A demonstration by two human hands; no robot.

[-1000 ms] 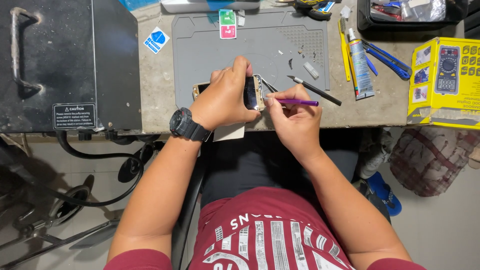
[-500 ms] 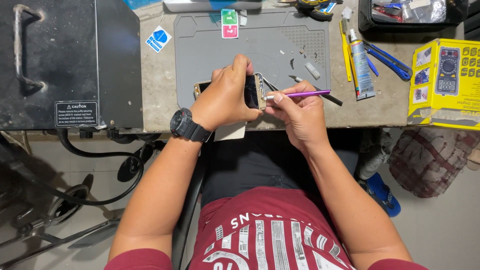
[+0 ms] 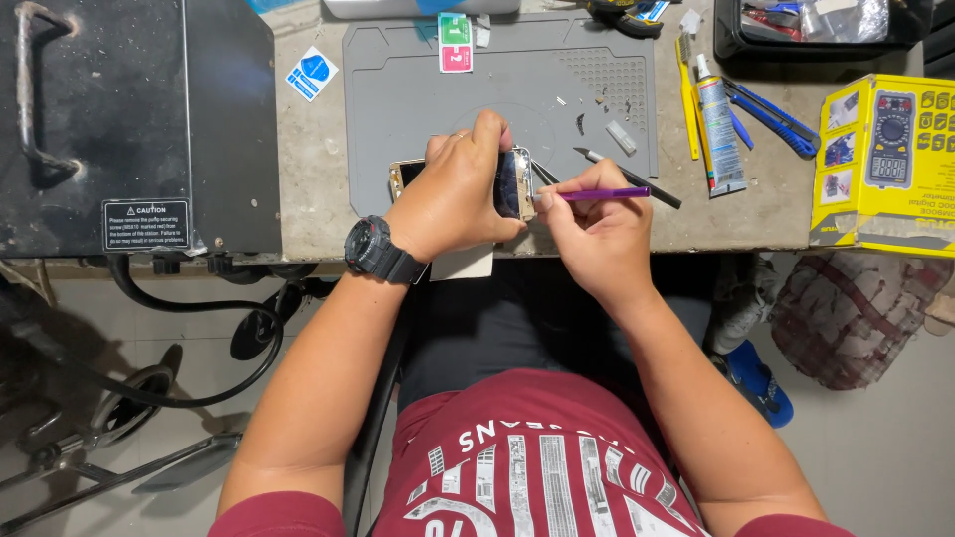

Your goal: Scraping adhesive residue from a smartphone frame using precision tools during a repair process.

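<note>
Head view. The left hand (image 3: 460,194) is closed over a phone (image 3: 513,185), fingers curled across its top, holding it at the near edge of a grey mat (image 3: 398,89) on the table (image 3: 308,214). The right hand (image 3: 594,231) — just beside the left — pinches a purple tool (image 3: 602,194), its tip at the phone's right end. A second dark tool (image 3: 629,177) lies just beyond the right hand; a glue tube (image 3: 718,124) and a yellow box (image 3: 883,159) lie farther right.
</note>
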